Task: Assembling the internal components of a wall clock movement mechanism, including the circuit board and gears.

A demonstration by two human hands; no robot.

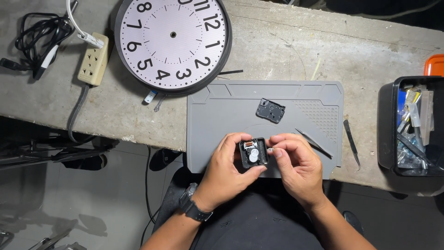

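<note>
Two hands on an opened clock movement

Left hand (226, 169) fingers grip the black clock movement (253, 153); right hand (296, 164) fingers pinch narrowly at its edge, above the grey mat (222, 111).

Bare grey mat (222, 106) lies open ahead, with only the black cover (270, 110) and tweezers (314, 143) on it.

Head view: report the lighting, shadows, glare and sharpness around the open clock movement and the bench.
Head view: even overhead light on the grey mat and concrete bench; the floor below falls into dark shadow. The clock movement between left hand and right hand is sharp, its white gears bright but readable. The clock face shows no glare. The black bin is dim inside.
</note>
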